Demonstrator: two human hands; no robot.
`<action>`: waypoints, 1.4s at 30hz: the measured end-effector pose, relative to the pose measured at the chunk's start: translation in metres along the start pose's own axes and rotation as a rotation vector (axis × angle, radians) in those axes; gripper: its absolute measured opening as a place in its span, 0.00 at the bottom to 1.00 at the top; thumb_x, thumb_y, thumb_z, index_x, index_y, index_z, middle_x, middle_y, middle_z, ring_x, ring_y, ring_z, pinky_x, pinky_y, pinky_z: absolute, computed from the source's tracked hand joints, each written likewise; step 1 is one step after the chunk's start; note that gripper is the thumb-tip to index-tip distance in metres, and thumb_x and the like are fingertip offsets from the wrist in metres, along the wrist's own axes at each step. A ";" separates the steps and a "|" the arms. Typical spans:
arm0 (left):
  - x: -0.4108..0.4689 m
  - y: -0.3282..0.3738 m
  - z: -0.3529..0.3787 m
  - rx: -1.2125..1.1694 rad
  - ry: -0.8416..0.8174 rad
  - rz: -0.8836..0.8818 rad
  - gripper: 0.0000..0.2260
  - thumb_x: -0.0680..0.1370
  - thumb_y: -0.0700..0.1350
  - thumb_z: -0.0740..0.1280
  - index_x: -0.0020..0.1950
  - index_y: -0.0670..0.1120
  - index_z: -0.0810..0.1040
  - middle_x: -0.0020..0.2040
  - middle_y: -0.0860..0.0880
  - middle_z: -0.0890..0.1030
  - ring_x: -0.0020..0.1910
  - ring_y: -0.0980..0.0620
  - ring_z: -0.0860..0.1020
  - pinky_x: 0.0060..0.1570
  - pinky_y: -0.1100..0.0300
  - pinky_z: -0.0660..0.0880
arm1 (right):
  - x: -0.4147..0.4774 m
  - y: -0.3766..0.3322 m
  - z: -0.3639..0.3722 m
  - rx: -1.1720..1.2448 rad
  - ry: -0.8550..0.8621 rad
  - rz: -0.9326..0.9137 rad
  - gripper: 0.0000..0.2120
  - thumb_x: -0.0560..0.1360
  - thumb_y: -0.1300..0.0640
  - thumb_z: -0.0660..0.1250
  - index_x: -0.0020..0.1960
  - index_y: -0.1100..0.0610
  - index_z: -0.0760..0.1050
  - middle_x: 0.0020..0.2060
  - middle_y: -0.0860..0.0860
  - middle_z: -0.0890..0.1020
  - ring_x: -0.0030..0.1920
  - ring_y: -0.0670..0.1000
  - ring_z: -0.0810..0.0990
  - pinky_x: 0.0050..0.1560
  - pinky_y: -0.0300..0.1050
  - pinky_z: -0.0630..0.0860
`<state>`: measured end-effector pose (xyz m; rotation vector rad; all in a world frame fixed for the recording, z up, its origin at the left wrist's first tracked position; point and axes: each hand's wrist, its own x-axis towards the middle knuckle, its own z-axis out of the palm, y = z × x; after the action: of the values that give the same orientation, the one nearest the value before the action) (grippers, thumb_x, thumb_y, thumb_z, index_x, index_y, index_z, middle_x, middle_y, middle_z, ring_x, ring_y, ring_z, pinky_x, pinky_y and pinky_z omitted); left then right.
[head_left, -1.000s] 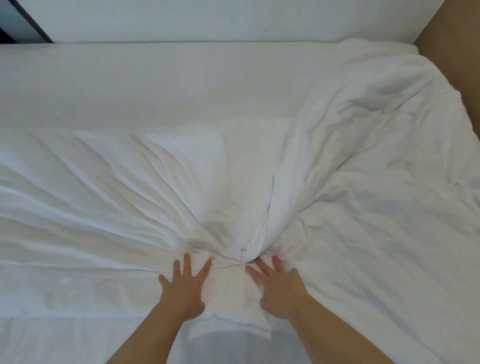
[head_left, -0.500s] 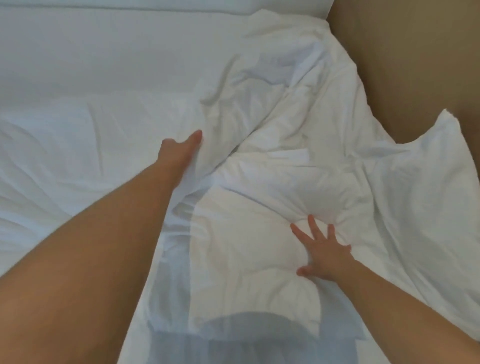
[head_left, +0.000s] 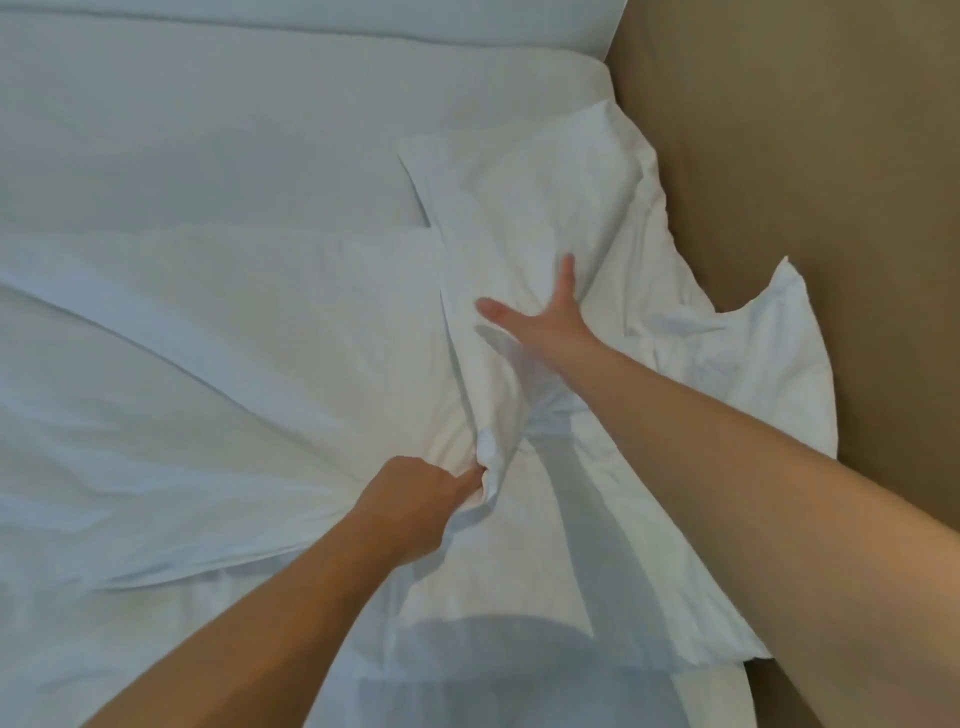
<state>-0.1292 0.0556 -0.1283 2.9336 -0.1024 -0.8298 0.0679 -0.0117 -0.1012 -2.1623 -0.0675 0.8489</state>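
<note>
A white duvet (head_left: 234, 395) lies rumpled across the bed, its right part bunched toward the bed's right edge. My left hand (head_left: 421, 499) grips a gathered fold of the duvet near the lower middle, fingers curled into the cloth. Farther up and to the right, my right hand (head_left: 545, 317) reaches over the bunched part of the duvet with thumb and fingers spread, palm down on or just above it. A corner of the duvet (head_left: 789, 322) hangs over the bed's right edge.
The bare white bed sheet (head_left: 208, 130) shows beyond the duvet. A brown floor (head_left: 831, 156) runs along the bed's right side. A white headboard or wall edge (head_left: 363, 13) lies at the top.
My left hand came back from its far reach and now grips a fold near me. My right hand moved up and forward onto the bunched duvet. The view shifted left.
</note>
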 end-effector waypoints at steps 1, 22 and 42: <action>0.000 0.000 -0.002 0.016 -0.005 0.007 0.30 0.78 0.39 0.58 0.78 0.54 0.52 0.36 0.50 0.72 0.28 0.51 0.63 0.28 0.59 0.56 | 0.004 -0.006 0.012 -0.141 0.011 -0.008 0.57 0.70 0.46 0.76 0.78 0.44 0.33 0.78 0.55 0.51 0.75 0.56 0.60 0.71 0.51 0.62; -0.127 -0.010 -0.104 -0.108 0.184 0.308 0.37 0.72 0.49 0.61 0.78 0.59 0.48 0.36 0.52 0.80 0.30 0.50 0.77 0.30 0.61 0.64 | -0.210 0.006 -0.097 0.620 0.628 0.224 0.19 0.74 0.66 0.62 0.63 0.53 0.73 0.57 0.53 0.80 0.55 0.55 0.79 0.58 0.51 0.78; -0.043 0.044 0.058 -0.339 -0.334 -0.042 0.33 0.80 0.52 0.61 0.80 0.52 0.46 0.80 0.50 0.42 0.79 0.50 0.46 0.75 0.47 0.54 | -0.059 0.111 -0.054 -0.746 0.269 0.111 0.11 0.77 0.63 0.60 0.58 0.57 0.75 0.55 0.56 0.79 0.54 0.59 0.78 0.46 0.45 0.70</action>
<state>-0.1978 0.0113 -0.1504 2.4716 0.0711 -1.2048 0.0298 -0.1410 -0.1212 -2.9878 -0.1478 0.6384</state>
